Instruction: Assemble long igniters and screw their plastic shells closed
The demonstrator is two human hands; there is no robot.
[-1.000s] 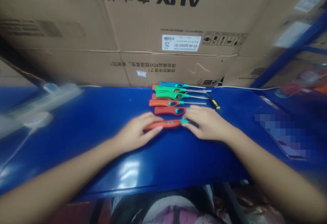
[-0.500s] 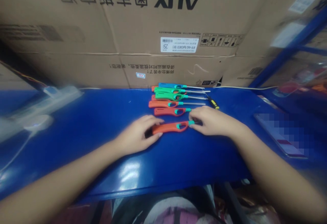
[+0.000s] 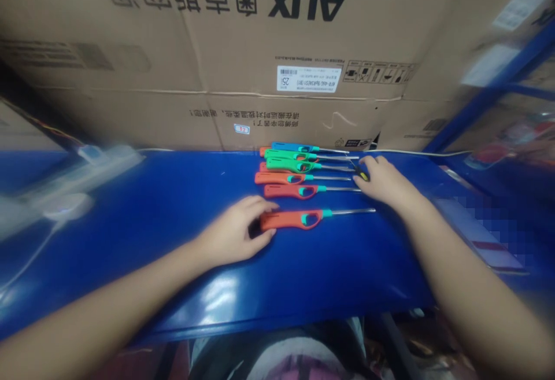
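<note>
An orange-red long-nosed gas lighter (image 3: 290, 220) lies across the blue tabletop, its metal tube pointing right. My left hand (image 3: 236, 229) is closed around the butt end of its handle, thumb on the near side and fingers on the far side. To the right of the other lighters, my right hand (image 3: 384, 180) has thumb and fingers closed about the yellow and black handle of a small screwdriver (image 3: 363, 176). The screwdriver's thin shaft points left and away. Just beyond the held lighter lie several more: a red one (image 3: 289, 191), an orange one (image 3: 277, 178), green ones (image 3: 286, 164) and a blue one (image 3: 288, 147).
Behind the lighters stands a large cardboard box (image 3: 234, 67) with upside-down printing. A white power strip (image 3: 99, 174) with a plugged-in cable is at the left. To the right lies a flat, partly blurred device (image 3: 498, 253), beside a blue metal post (image 3: 489, 67).
My right hand has left the near lighter's metal tube and moved right and away to the screwdriver. My left hand still holds the lighter's butt end.
</note>
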